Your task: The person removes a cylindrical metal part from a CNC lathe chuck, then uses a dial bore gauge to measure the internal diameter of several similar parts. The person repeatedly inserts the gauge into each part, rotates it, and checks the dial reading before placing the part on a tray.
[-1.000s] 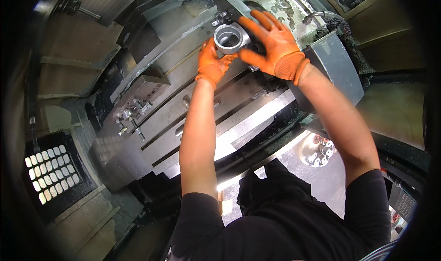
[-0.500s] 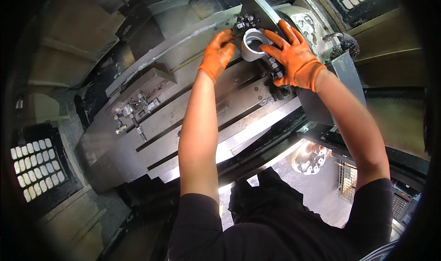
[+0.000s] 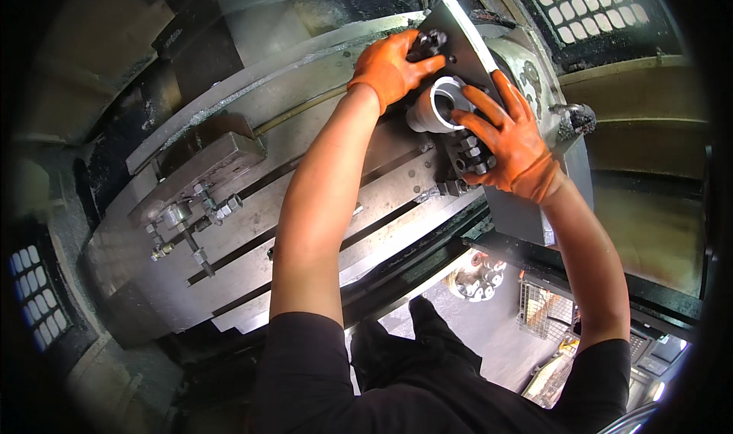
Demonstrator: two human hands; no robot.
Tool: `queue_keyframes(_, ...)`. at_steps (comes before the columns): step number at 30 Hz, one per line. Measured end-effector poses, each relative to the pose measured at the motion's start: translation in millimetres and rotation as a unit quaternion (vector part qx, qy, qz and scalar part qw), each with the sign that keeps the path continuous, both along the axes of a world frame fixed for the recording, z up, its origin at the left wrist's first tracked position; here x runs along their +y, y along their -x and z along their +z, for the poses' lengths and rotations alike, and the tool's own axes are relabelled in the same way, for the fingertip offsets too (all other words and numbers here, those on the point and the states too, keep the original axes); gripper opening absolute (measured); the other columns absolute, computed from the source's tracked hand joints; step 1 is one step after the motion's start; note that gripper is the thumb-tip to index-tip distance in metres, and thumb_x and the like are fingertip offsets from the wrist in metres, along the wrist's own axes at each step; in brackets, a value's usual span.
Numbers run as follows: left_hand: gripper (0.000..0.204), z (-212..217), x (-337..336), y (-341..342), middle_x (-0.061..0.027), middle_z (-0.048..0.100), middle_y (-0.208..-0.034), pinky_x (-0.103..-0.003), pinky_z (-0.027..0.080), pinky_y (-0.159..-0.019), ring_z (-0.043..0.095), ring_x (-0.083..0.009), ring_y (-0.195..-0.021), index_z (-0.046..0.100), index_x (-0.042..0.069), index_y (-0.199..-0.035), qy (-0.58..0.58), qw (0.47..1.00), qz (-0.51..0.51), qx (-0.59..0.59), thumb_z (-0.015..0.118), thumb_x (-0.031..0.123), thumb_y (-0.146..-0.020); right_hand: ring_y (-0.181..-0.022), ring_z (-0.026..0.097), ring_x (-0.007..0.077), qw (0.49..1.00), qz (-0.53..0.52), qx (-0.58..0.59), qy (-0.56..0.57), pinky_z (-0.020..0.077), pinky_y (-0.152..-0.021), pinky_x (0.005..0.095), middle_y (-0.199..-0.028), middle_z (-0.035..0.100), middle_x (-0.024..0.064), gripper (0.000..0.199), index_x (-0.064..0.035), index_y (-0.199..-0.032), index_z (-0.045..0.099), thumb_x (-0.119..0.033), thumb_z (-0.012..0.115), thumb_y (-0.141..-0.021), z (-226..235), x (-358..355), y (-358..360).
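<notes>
A grey, hollow metal cylinder (image 3: pixel 424 115) with a pale machined rim sits tilted against an upright steel plate (image 3: pixel 467 43). My right hand (image 3: pixel 510 142), in an orange glove, grips it from the right, with one fingertip at its bore and others along the rim. My left hand (image 3: pixel 391 69), also gloved in orange, closes around dark clamp hardware (image 3: pixel 429 45) beside the plate, above the cylinder; its far fingers are partly hidden. Below the cylinder, dark clamp nuts (image 3: pixel 470 151) show next to my right palm.
The slotted machine table (image 3: pixel 313 174) runs diagonally under my arms. On its left stand a metal block (image 3: pixel 202 167) and a clamp assembly with studs and nuts (image 3: pixel 191 228). A round housing (image 3: pixel 527 75) with a hose fitting (image 3: pixel 576 117) lies behind the plate. Grated panels (image 3: pixel 584 6) flank the enclosure.
My left hand has moved up and right, from apart beside the cylinder onto the dark clamp hardware. My right hand stays at the cylinder, which now tilts more. The view has shifted.
</notes>
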State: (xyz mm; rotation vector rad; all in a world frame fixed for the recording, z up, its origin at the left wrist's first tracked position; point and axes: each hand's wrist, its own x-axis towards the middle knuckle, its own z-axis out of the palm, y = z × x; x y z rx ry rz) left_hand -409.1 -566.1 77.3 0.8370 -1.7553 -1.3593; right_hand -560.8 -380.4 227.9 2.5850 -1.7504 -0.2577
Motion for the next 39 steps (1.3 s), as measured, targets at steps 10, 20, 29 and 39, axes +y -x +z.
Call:
queue_keyframes(10,0.083,4.0,8.8,-7.2,-0.0165,0.072,-0.124,-0.034,0.050,-0.101,0.066,-0.0237,-0.113,0.062,-0.009,-0.135,-0.304,0.947,-0.002,0.106,0.082,0.052,-0.083,-0.151,0.029,0.0537,1.000,0.015,0.007,0.015,0.0318,-0.120,0.0629,-0.157,0.047,0.0107,0.100,-0.0199,-0.136,0.063,-0.026,0.098,-0.043,-2.4,-6.7,-10.2)
queue_keyframes(20,0.072,-10.9,23.3,4.9,-0.0169,0.072,-0.124,-0.038,0.050,-0.102,0.066,-0.0275,-0.115,0.063,-0.001,-0.136,-0.223,0.969,0.035,0.103,0.077,0.053,-0.091,-0.154,0.025,0.0495,1.000,-0.003,0.005,-0.007,0.0276,-0.123,0.0615,-0.160,0.042,0.0069,0.104,-0.0288,-0.144,0.058,-0.032,0.100,-0.049,1.5,-5.2,-10.7)
queue_keyframes(29,0.078,-11.5,25.6,-7.5,-0.0268,0.071,-0.106,-0.047,0.053,-0.090,0.068,-0.0438,-0.103,0.068,-0.003,-0.101,-0.202,0.971,0.130,0.004,0.045,0.071,-0.095,-0.155,0.022,0.0506,0.999,-0.009,0.014,-0.030,0.0266,-0.124,0.0630,-0.163,0.040,0.0088,0.106,-0.0259,-0.145,0.056,-0.030,0.100,-0.048,4.9,-4.3,-8.5)
queue_keyframes(39,0.033,-55.5,38.2,16.5,-0.0142,0.071,-0.119,-0.036,0.051,-0.098,0.066,-0.0248,-0.111,0.063,0.003,-0.128,-0.052,0.982,0.130,0.128,0.070,0.014,-0.098,-0.155,0.023,0.0509,1.000,0.008,-0.007,-0.016,0.0260,-0.125,0.0628,-0.162,0.042,0.0095,0.101,-0.0237,-0.143,0.059,-0.031,0.099,-0.050,2.1,-6.6,-5.0)
